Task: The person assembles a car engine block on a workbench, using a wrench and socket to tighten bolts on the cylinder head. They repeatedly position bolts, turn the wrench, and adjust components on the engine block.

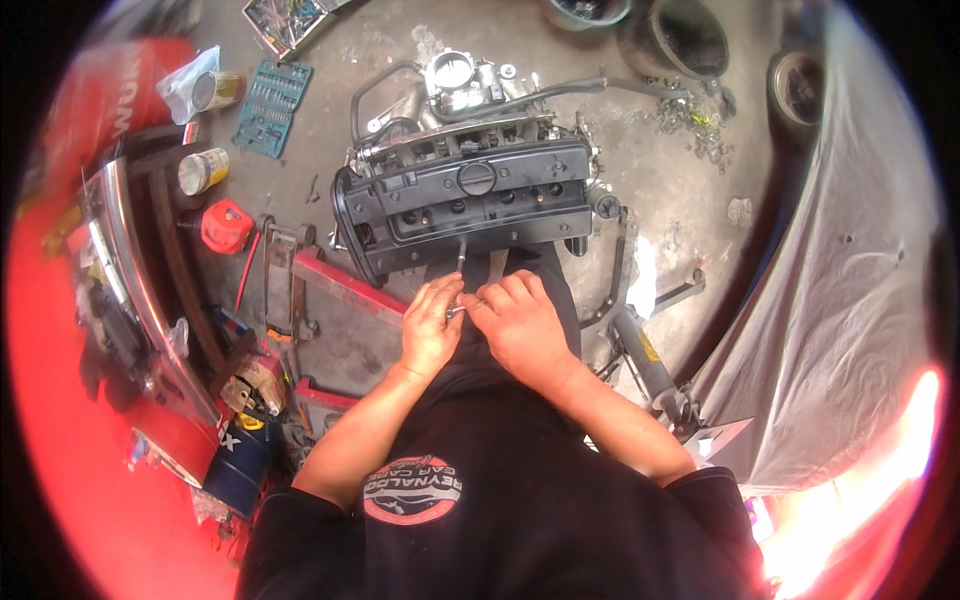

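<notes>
The head view shows both bare hands working close together near the middle. The left hand (432,318) has its grip closed around a slim metal tool (461,258). The right hand (520,320) is curled just beside it, with the thumb at the lower end of the tool; whether its fingers close on the metal, I cannot tell. The tool points to 12 o'clock and reaches the near edge of a black engine cover (435,188); its tip is too small to see well.

The step in hand seems to be turning or seating the tool at this edge. In my judgement, the next move calls for keeping the shaft in line while the fingers turn it.

The concrete floor (640,170) is grey and stained. A teal tool case (271,107) lies open between 10 and 11 o'clock, and a red container (227,227) stands between 9 and 10. Small metal parts (695,120) lie scattered between 1 and 2, and a grey sheet (830,290) hangs at 3 o'clock.
</notes>
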`<action>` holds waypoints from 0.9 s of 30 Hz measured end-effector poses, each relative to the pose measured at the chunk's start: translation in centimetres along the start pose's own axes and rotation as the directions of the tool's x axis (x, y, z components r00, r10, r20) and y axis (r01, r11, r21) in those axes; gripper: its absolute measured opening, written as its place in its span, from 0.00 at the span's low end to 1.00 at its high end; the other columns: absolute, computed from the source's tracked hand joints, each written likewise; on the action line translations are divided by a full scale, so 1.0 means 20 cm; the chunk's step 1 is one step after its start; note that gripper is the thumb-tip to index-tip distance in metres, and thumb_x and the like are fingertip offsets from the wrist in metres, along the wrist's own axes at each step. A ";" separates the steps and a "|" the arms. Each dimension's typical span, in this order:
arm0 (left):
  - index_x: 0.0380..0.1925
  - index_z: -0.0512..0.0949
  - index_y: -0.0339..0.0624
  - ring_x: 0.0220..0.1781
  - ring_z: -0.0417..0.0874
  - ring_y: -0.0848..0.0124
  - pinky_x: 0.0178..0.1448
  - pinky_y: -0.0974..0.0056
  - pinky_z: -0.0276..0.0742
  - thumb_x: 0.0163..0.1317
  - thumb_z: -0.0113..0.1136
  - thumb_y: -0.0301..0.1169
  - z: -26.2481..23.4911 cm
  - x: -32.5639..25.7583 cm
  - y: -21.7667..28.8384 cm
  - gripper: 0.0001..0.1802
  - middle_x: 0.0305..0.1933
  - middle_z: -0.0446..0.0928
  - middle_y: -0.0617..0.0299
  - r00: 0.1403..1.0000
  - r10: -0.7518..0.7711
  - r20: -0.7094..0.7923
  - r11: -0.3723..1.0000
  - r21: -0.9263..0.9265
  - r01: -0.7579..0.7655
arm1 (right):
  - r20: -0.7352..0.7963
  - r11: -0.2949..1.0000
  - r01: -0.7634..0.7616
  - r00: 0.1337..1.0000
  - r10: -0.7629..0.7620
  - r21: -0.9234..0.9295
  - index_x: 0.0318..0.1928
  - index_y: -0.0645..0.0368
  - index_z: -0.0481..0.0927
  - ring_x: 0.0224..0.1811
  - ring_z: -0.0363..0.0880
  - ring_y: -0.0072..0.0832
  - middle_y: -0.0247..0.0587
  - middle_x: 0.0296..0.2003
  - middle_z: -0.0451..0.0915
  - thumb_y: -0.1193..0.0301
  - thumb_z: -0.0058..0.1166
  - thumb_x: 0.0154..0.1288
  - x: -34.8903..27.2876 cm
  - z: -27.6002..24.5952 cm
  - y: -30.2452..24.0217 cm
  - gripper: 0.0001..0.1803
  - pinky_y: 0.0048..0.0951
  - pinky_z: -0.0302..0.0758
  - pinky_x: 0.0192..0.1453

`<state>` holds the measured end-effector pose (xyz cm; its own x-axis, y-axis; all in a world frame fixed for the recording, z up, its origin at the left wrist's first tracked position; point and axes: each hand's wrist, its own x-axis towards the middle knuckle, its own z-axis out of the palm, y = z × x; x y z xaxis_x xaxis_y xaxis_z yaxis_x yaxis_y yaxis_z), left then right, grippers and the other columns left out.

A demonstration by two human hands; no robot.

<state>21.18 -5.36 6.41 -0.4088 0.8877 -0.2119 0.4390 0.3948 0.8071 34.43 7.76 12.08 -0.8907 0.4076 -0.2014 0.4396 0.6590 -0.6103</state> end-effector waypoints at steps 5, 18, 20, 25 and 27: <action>0.48 0.81 0.36 0.60 0.83 0.51 0.62 0.53 0.80 0.48 0.61 0.14 -0.04 0.07 -0.01 0.23 0.57 0.83 0.51 0.977 0.098 0.188 0.990 0.080 -0.115 | 0.245 0.959 -0.248 0.947 0.210 0.136 0.48 0.58 0.84 0.38 0.83 0.44 0.43 0.32 0.82 0.64 0.57 0.69 -0.06 0.07 -0.01 0.13 0.44 0.78 0.47; 0.54 0.82 0.37 0.44 0.83 0.75 0.49 0.68 0.79 0.66 0.63 0.26 -0.03 0.04 0.20 0.16 0.41 0.84 0.61 0.775 -0.529 0.344 0.696 -0.346 0.629 | 0.646 0.433 -0.686 0.717 0.263 0.585 0.34 0.64 0.85 0.36 0.87 0.46 0.55 0.29 0.85 0.59 0.60 0.63 -0.08 0.27 0.13 0.18 0.45 0.80 0.45; 0.49 0.83 0.36 0.41 0.83 0.74 0.46 0.67 0.79 0.68 0.64 0.30 -0.02 0.04 0.20 0.13 0.38 0.84 0.60 0.722 -0.624 0.299 0.683 -0.240 0.689 | 0.646 0.658 -0.594 0.734 0.209 0.463 0.37 0.63 0.87 0.42 0.87 0.52 0.58 0.34 0.87 0.54 0.62 0.59 -0.06 0.23 0.13 0.22 0.48 0.81 0.50; 0.36 0.80 0.35 0.37 0.85 0.59 0.42 0.54 0.78 0.67 0.66 0.37 0.06 0.09 0.22 0.14 0.33 0.83 0.51 0.895 -0.446 0.015 0.875 0.218 0.432 | 0.626 0.728 -0.523 0.762 0.167 0.443 0.37 0.64 0.87 0.44 0.87 0.54 0.60 0.36 0.87 0.54 0.64 0.57 -0.01 0.19 0.15 0.23 0.49 0.82 0.52; 0.34 0.80 0.35 0.38 0.84 0.53 0.45 0.51 0.78 0.65 0.66 0.36 0.06 0.14 0.22 0.13 0.33 0.82 0.49 0.951 -0.310 -0.013 0.902 0.311 0.298 | 0.585 0.672 -0.530 0.792 0.175 0.518 0.36 0.66 0.87 0.43 0.87 0.53 0.61 0.35 0.86 0.55 0.65 0.56 0.00 0.21 0.17 0.23 0.48 0.81 0.51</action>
<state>22.99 -0.79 8.73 -0.5350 0.7186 -0.4443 0.5229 0.6947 0.4940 35.41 7.47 6.80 -0.6967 0.0682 -0.7141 0.7074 -0.1006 -0.6997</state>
